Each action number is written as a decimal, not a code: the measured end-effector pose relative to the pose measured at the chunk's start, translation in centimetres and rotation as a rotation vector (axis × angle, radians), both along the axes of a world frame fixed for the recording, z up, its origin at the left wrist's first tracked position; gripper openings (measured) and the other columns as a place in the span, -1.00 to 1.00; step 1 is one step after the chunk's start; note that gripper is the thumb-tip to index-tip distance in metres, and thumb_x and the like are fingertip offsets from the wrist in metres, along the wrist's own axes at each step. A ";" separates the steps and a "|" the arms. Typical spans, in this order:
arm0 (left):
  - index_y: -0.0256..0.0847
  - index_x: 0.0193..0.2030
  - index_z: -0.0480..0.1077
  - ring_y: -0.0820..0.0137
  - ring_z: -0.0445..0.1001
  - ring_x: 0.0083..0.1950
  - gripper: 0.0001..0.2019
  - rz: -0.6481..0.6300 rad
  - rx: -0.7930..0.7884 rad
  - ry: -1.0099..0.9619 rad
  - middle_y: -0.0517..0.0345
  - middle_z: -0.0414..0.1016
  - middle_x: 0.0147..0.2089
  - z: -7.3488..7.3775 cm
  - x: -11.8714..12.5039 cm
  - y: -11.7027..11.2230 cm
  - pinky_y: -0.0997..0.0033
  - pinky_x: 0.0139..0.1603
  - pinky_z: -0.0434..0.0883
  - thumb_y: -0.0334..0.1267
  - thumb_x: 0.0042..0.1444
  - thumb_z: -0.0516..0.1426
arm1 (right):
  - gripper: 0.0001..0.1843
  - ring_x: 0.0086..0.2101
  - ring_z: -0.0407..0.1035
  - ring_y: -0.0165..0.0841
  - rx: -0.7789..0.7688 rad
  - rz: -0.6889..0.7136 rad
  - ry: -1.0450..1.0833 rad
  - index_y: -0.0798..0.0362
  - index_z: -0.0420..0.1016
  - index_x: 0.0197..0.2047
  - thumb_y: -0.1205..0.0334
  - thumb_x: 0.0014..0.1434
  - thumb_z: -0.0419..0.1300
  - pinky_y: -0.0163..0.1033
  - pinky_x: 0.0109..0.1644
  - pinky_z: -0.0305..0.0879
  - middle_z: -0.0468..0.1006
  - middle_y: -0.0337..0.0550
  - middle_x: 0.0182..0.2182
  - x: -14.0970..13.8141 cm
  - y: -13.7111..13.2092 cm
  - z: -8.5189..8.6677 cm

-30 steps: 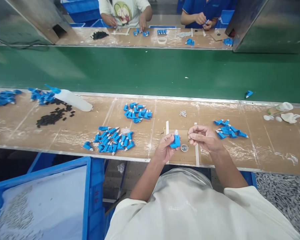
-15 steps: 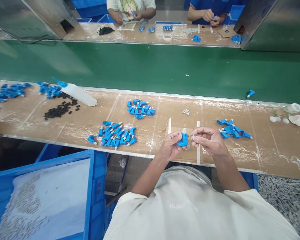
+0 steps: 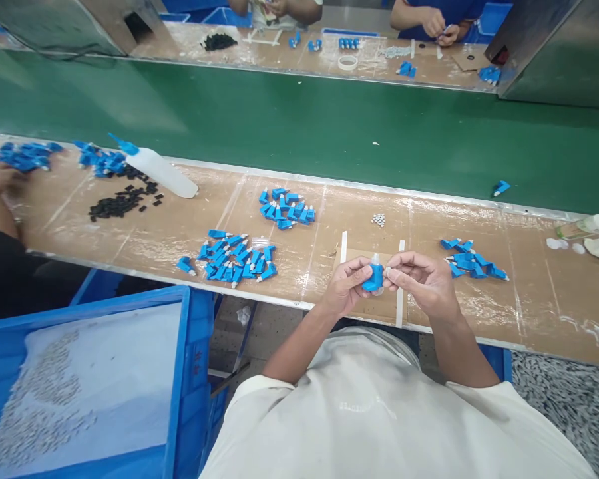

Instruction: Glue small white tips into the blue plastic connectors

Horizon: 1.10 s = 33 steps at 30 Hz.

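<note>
We are fitting a small piece to one blue plug (image 3: 374, 277) above the worktop (image 3: 529, 293).
Left hand (image 3: 347, 287) is pinching it; right hand (image 3: 422, 283) is pinching a tiny part against it. Piles of blue plugs (image 3: 237, 261) are waiting.

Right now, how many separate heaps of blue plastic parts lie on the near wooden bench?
5: far left by another person's hand, beside the white bottle, bench middle, near front edge, right of the hands. More may lie outside the picture.
</note>
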State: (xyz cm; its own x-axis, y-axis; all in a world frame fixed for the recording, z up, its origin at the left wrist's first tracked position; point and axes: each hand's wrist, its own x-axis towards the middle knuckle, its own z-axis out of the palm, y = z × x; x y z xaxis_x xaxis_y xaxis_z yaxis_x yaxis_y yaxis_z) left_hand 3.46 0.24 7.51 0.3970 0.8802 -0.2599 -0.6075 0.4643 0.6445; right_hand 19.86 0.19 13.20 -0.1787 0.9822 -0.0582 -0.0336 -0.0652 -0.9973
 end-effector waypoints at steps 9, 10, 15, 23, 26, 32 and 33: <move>-0.27 -0.31 0.45 0.61 0.25 -0.60 -0.44 0.026 0.025 0.041 0.30 0.35 -0.55 0.0 -0.4 -0.1 0.60 -0.62 0.18 0.16 -0.20 0.47 | -0.60 -0.58 0.43 -0.47 0.021 0.004 -0.046 0.08 0.59 -0.34 -0.10 0.04 0.49 -0.35 -0.54 0.49 0.53 -0.20 -0.43 -0.6 0.1 0.1; -0.27 -0.31 0.45 0.61 0.25 -0.59 -0.44 0.026 0.030 0.044 0.31 0.34 -0.55 0.0 -0.5 0.0 0.59 -0.61 0.18 0.16 -0.20 0.46 | -0.60 -0.60 0.40 -0.49 0.024 0.002 -0.055 0.08 0.59 -0.35 -0.10 0.04 0.49 -0.36 -0.56 0.47 0.53 -0.20 -0.42 -0.7 0.1 0.2; -0.27 -0.30 0.46 0.60 0.25 -0.58 -0.45 0.028 0.050 0.055 0.30 0.34 -0.54 -0.3 -0.6 0.0 0.58 -0.61 0.18 0.17 -0.18 0.46 | -0.59 -0.60 0.36 -0.51 0.028 0.006 -0.083 0.09 0.61 -0.35 -0.11 0.04 0.48 -0.39 -0.60 0.44 0.51 -0.20 -0.41 -1.0 0.3 0.2; -0.25 -0.27 0.50 0.58 0.31 -0.54 -0.50 0.070 0.127 0.068 0.26 0.42 -0.47 -1.1 -0.5 0.2 0.56 -0.57 0.26 0.14 -0.12 0.44 | -0.61 -0.55 0.40 -0.45 0.030 -0.022 -0.125 0.08 0.63 -0.36 -0.11 0.05 0.47 -0.36 -0.59 0.43 0.53 -0.18 -0.43 -1.2 0.3 -0.4; -0.25 -0.26 0.53 0.55 0.38 -0.49 -0.51 0.147 0.212 0.143 0.19 0.49 -0.39 -1.4 -0.4 0.3 0.55 -0.54 0.29 0.15 -0.08 0.42 | -0.61 -0.54 0.42 -0.42 0.030 -0.042 -0.147 0.07 0.63 -0.36 -0.11 0.02 0.49 -0.33 -0.56 0.46 0.54 -0.19 -0.47 -1.2 0.4 -0.6; -0.26 -0.23 0.59 0.49 0.45 -0.42 -0.55 0.239 0.364 0.299 0.13 0.51 -0.32 -1.7 -0.8 0.6 0.51 -0.46 0.37 0.14 0.01 0.38 | -0.59 -0.55 0.43 -0.42 -0.005 -0.067 -0.158 0.07 0.62 -0.38 -0.11 -0.05 0.53 -0.32 -0.53 0.48 0.55 -0.21 -0.49 -1.3 0.9 -1.1; -0.26 -0.23 0.59 0.49 0.45 -0.41 -0.55 0.237 0.369 0.304 0.12 0.51 -0.31 -1.8 -0.9 0.7 0.50 -0.45 0.38 0.13 0.02 0.38 | -0.58 -0.55 0.43 -0.41 -0.023 -0.066 -0.143 0.07 0.63 -0.39 -0.11 -0.07 0.54 -0.32 -0.53 0.48 0.55 -0.21 -0.51 -1.3 1.1 -1.2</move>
State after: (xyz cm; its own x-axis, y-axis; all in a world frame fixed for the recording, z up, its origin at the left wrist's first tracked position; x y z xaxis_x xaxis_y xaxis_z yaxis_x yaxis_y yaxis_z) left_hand 2.61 0.91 5.72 0.1317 0.9912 0.0118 -0.4287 0.0462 0.9023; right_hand 18.60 1.25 12.01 -0.1025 0.9895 -0.1014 0.1032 -0.0908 -0.9905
